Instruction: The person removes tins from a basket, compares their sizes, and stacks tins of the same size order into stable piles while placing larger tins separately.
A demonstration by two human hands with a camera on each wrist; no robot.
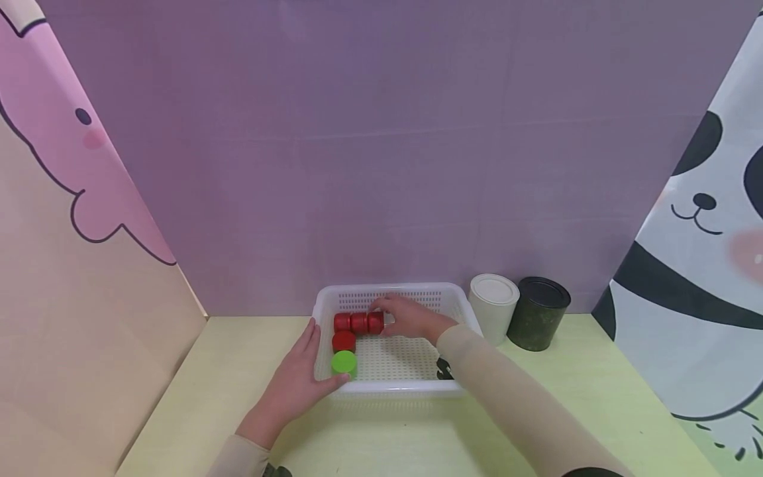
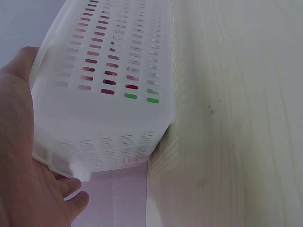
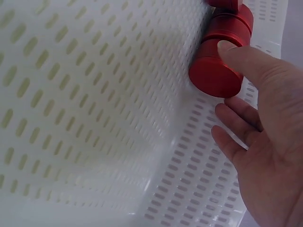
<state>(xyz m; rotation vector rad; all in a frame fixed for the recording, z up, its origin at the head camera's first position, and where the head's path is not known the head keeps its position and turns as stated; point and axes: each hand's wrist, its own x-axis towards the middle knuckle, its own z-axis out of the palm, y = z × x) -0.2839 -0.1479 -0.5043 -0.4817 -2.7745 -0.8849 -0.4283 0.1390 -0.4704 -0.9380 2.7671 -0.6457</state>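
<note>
A white perforated plastic basket sits on the table. In its back left part a row of three shiny red cylinders lies end to end. My right hand pinches the rightmost red cylinder, with the thumb on its near side and the other fingers partly hidden behind. Another red cylinder and a light green cylinder stand along the left side. My left hand grips the basket's front left corner, its thumb over the front rim and its fingers along the left rim.
Inside the basket's front right, a black object is partly hidden by my right sleeve. A white lidded can and a black can stand right of the basket. A purple backdrop rises behind the table.
</note>
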